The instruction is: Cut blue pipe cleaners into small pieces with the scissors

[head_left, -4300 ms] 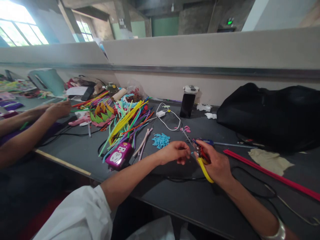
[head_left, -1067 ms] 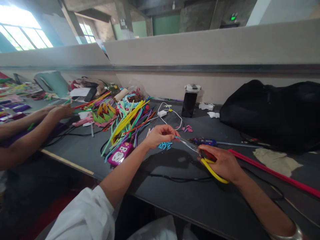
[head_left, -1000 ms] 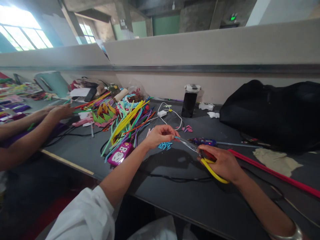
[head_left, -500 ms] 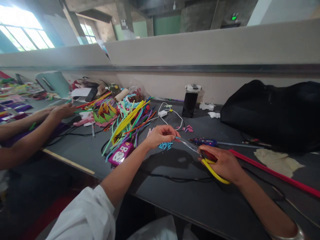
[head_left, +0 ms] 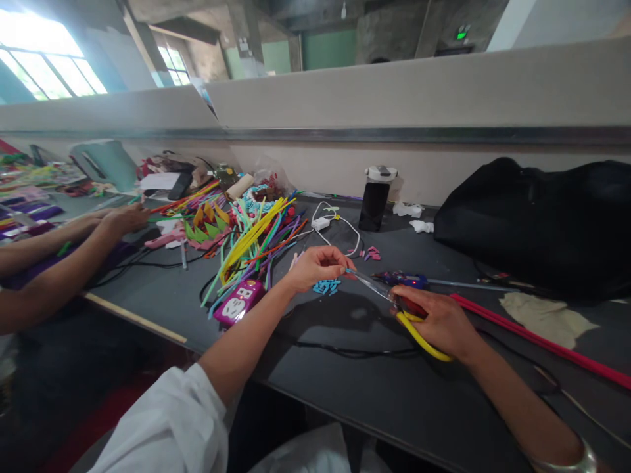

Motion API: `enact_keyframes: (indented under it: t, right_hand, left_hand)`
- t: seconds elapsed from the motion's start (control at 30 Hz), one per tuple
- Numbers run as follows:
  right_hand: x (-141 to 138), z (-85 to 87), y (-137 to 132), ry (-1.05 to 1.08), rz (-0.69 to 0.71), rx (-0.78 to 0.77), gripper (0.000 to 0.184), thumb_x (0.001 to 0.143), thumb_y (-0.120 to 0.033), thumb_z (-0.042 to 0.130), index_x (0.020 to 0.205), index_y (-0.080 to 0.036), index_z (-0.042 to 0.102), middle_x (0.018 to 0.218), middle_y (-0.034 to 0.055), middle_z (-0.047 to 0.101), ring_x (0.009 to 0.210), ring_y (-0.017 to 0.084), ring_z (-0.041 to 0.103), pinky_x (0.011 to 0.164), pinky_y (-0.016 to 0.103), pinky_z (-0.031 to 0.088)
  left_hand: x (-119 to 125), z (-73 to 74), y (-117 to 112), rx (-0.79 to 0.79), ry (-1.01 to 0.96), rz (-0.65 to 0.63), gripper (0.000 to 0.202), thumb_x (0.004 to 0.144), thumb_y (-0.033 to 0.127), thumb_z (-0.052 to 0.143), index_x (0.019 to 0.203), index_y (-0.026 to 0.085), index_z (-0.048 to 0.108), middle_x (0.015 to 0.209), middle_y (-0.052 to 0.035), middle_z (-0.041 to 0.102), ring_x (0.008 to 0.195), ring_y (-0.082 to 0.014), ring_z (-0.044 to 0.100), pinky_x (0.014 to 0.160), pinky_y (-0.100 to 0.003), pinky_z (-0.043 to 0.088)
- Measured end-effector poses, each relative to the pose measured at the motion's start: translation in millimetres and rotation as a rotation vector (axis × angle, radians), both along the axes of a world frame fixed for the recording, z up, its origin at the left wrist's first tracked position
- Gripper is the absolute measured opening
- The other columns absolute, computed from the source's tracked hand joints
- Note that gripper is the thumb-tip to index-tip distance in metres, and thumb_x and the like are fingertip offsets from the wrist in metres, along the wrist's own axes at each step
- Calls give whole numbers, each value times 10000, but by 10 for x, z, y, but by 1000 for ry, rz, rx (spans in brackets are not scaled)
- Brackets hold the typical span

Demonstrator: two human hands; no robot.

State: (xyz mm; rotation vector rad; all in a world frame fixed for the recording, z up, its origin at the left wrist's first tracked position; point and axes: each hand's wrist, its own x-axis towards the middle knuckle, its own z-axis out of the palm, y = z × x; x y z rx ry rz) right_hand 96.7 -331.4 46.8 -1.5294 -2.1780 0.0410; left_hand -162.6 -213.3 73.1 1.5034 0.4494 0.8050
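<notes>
My left hand (head_left: 318,268) is closed in a pinch on a thin blue strip, perhaps a pipe cleaner (head_left: 350,270), whose end pokes out at the fingertips. Closed around the yellow handles of a pair of scissors (head_left: 424,340) is my right hand (head_left: 442,322). The scissor blades point left and reach the blue strip; whether they touch it is too fine to tell. Several short blue pieces (head_left: 326,287) lie in a small pile under my left hand. Just beyond the blades rests a dark blue glue gun (head_left: 407,280) with a small red light.
Left of my hands are a purple power strip (head_left: 239,302) and a heap of coloured pipe cleaners (head_left: 261,236). Behind stand a bottle (head_left: 375,203) and a black bag (head_left: 537,223). Red stems (head_left: 542,341) lie at right. Another person's hands (head_left: 123,217) work at far left.
Almost nothing differs. The scissors and my right hand have shifted very slightly; my left hand keeps its pinch in the same place.
</notes>
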Motion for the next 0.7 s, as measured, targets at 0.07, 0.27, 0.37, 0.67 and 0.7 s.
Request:
enact_keyframes:
  t: [0.07,0.27,0.37,0.67,0.7]
  right_hand:
    - [-2,6,0,1,1,-2,250,809,-327,600,1047,-290,667,967,-12,732,767,166,696,631,243,522]
    - [1,-6,-1,2,1,27,264,799,-307,599,1052,-299,673,951,-22,736,729,158,695,594,233,514]
    - [7,-26,-2,-5,-3,37,265,803,-308,597,1058,-298,670,969,-21,735,732,160,698,607,236,519]
    - [14,-87,24,20,-60,115,292,804,-312,595,1090,-270,634,987,-11,725,806,170,698,679,253,530]
    - [10,-90,25,7,-72,125,294,800,-311,599,1089,-269,633,995,-8,723,812,173,696,671,256,529]
  left_hand:
    - [0,5,-2,-3,-5,-2,209,708,272,739,728,112,607,884,-78,689,732,-112,649,727,-260,516]
    - [4,0,-5,-20,-1,1,232,705,284,745,736,105,600,884,-82,690,752,-125,664,725,-250,515]
    - [2,-17,-1,-44,-9,-8,235,706,287,746,747,110,596,890,-79,687,783,-149,680,742,-267,518]
    - [20,8,3,-128,-46,40,174,711,238,690,770,112,586,758,-46,667,699,-173,691,697,-294,522]
    - [23,11,2,-138,-34,52,145,714,217,666,763,112,579,709,-34,655,654,-167,683,658,-279,514]
